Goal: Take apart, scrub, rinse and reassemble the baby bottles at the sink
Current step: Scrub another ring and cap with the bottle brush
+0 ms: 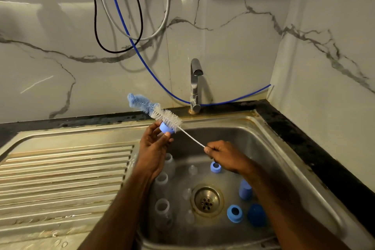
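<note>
Here, collar ring point(166, 128) in left hand point(154, 144), brush point(162, 114) prob. through it.

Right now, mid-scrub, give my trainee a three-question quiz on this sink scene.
1. True or false: water runs from the faucet.
2. Which hand grips the bottle brush by its wire handle?
3. The left hand holds: A) a clear bottle B) a blue collar ring C) a nipple.

Key: 1 false, no stream shows. 2 the right hand. 3 B; the clear bottles stand in the sink basin.
</note>
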The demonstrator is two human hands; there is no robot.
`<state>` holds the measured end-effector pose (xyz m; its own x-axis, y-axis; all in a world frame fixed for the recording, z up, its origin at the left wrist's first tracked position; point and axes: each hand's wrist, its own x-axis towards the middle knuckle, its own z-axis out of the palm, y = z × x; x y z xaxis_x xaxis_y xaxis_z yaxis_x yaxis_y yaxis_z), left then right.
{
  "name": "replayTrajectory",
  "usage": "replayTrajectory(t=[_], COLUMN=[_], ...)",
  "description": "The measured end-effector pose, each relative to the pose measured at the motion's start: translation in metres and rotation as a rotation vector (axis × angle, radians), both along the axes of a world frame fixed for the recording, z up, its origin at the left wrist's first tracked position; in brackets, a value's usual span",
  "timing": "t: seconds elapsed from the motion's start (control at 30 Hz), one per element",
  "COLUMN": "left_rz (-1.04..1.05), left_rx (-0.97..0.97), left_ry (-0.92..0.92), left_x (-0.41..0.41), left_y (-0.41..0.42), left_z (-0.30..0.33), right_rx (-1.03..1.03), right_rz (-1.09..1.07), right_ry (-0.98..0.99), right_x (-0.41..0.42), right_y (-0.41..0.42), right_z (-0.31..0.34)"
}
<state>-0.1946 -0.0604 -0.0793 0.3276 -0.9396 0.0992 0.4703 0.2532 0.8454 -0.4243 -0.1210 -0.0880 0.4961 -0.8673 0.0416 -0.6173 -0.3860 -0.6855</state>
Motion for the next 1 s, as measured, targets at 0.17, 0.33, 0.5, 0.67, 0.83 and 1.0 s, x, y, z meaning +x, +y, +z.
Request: replayTrajectory(t=[0.17, 0.33, 0.5, 0.67, 0.83, 1.0], left_rz=[-0.011, -0.039, -0.004, 0.01, -0.043, -0.131], left_rx=[0.063, 0.17, 0.149, 0.122, 0.211, 0.265], left_ry=[0.002, 0.114, 0.098, -0.021, -0.052, 0.19], left_x=[-0.01, -0.003, -0.01, -0.002, -0.013, -0.008], left_y=[0.002, -0.002, 0.003, 0.005, 0.002, 0.003], left_z=[0.002, 0.005, 0.007, 0.006, 0.006, 0.011], right_rx=[-0.026, -0.071, -0.071, -0.07, -0.117, -0.137], right_rz=[0.013, 0.023, 0.018, -0.006, 0.033, 0.07], right_ry=[-0.025, -0.011, 0.011, 0.016, -0.027, -0.007], right_x=[0.007, -0.006, -0.001, -0.005, 0.005, 0.003], right_y=[0.003, 0.0, -0.001, -0.002, 0.003, 0.004], right_z=[-0.001, 0.004, -0.001, -0.003, -0.001, 0.005])
